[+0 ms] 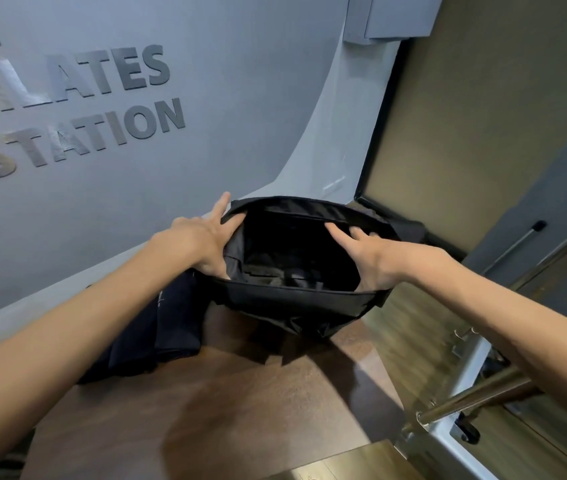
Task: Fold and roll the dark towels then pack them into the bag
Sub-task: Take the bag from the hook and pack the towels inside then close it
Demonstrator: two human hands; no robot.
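Head view: I see a black bag [296,299] sitting on a brown wooden table [240,403], near the far edge against a grey wall [206,98] with raised letters "STATION" [77,140]. Bag mouth is pulled wide, facing up at me. My left hand [202,237] grips the left rim, index finger straight along the outside, other fingers curled over the edge into the bag. My right hand [368,254] holds the right rim, fingers hooked over the far edge, thumb down inside the near side. Inside the bag it is dark; something lumpy lies at the bottom, can't tell what. A dark towel [157,334] lies crumpled on the table just left of the bag, partly under my left forearm, touching the bag's side. A metal rail [476,396] runs at right, below table level.
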